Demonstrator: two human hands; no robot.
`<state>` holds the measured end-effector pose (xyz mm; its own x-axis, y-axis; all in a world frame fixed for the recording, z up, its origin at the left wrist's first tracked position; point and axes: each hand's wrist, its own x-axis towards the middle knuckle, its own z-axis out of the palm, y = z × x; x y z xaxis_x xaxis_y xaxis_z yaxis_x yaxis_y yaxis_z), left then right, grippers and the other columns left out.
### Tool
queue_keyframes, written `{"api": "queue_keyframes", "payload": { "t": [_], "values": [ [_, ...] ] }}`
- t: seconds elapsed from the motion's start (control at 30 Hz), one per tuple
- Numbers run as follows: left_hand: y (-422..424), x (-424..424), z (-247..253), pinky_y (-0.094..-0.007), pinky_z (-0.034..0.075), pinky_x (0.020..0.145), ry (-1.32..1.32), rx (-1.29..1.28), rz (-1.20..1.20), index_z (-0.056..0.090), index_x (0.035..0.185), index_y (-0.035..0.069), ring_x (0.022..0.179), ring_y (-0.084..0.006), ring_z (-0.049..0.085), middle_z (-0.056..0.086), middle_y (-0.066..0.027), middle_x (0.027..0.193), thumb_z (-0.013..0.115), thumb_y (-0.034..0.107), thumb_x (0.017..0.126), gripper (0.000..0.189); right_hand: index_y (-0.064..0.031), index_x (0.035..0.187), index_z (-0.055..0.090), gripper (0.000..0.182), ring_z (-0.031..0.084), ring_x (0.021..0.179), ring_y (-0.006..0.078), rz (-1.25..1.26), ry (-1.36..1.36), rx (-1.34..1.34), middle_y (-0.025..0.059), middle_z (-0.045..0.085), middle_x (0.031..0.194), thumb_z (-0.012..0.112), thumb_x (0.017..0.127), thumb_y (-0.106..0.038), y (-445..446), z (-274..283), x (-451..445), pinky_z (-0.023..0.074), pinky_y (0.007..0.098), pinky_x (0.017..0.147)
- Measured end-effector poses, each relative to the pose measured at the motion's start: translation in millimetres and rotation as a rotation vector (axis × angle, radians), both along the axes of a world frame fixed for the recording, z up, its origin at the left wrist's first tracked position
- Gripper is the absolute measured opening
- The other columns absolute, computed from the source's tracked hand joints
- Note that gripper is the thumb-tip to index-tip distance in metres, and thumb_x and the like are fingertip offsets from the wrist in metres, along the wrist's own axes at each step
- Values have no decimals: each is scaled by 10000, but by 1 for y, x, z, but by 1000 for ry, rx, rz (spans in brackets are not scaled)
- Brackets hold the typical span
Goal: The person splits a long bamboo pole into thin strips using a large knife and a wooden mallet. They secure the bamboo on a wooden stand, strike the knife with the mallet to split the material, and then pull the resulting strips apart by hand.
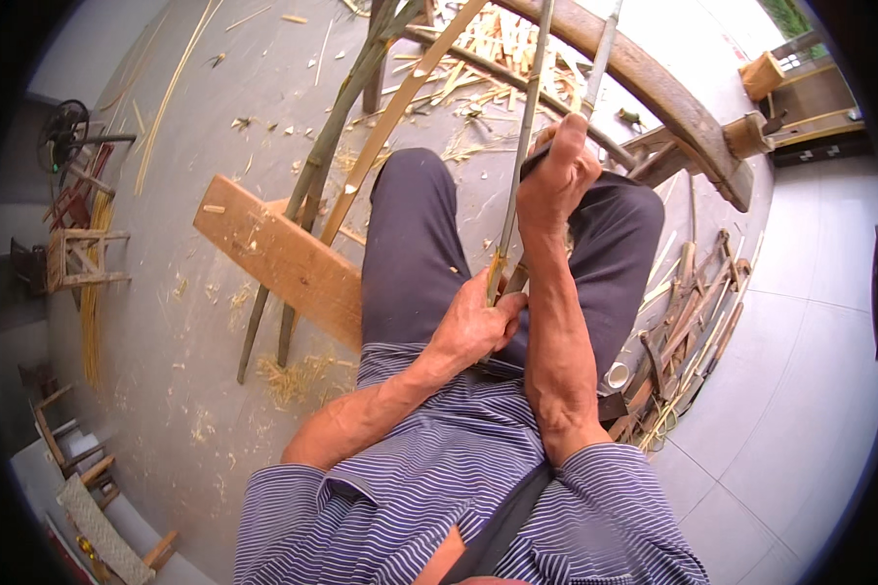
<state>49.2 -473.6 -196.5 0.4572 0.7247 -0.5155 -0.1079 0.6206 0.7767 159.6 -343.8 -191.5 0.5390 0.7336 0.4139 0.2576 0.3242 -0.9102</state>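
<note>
My left hand (475,318) grips the near end of a long, thin green bamboo pole (530,110) in front of my lap. Pale yellow fibres show where the skin is cut at that end. Farther up the pole, my right hand (560,175) is closed around a dark tool (535,159), apparently a knife blade, lying against the bamboo. Most of this tool is hidden by the fingers. A second bamboo length (601,62) runs up from behind my right hand; whether it joins the first pole cannot be seen.
Beside my left thigh juts a wooden bench plank (278,263), with bamboo poles (322,153) leaning across it. Ahead stands a curved wooden beam (629,66) on legs, near a heap of split bamboo (505,44). Tools and sticks (691,329) lie at right; a small stool (84,259) stands left.
</note>
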Motion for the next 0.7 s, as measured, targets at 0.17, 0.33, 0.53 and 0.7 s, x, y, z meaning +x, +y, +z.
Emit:
{"api": "queue_keyframes", "payload": {
  "t": [0.17, 0.33, 0.53, 0.7],
  "values": [
    [15, 4, -4, -240, 428, 478, -2, 69, -27, 481, 1062, -6, 513, -102, 530, 587, -61, 678, 616, 236, 980, 289, -26, 615, 530, 675, 460, 454, 111, 226, 136, 4, 30, 478, 493, 420, 1015, -558, 10, 1, 36, 324, 265, 436],
    [25, -20, -6, -243, 477, 511, 98, 135, 26, 503, 1045, -23, 540, -120, 587, 629, -88, 709, 631, 246, 955, 311, -35, 620, 565, 673, 472, 446, 95, 533, 258, 235, 30, 490, 500, 445, 1011, -570, 16, 46, 42, 319, 250, 404],
    [65, -66, -13, -284, 524, 562, 540, 378, -29, 574, 1077, -66, 577, -153, 641, 660, -99, 704, 651, 200, 912, 323, -45, 780, 510, 798, 450, 576, 184, 1244, 172, 460, 82, 469, 669, 217, 933, -771, 0, 154, 93, 370, 326, 523],
    [57, -146, -38, -368, 530, 652, 811, 564, -99, 591, 1319, 64, 636, -230, 674, 677, -115, 713, 670, 272, 848, 521, -104, 701, 485, 705, 507, 418, 183, 1220, 412, 142, 64, 538, 548, 160, 1023, -642, -50, 168, 116, 447, 309, 426]
  ]
}}
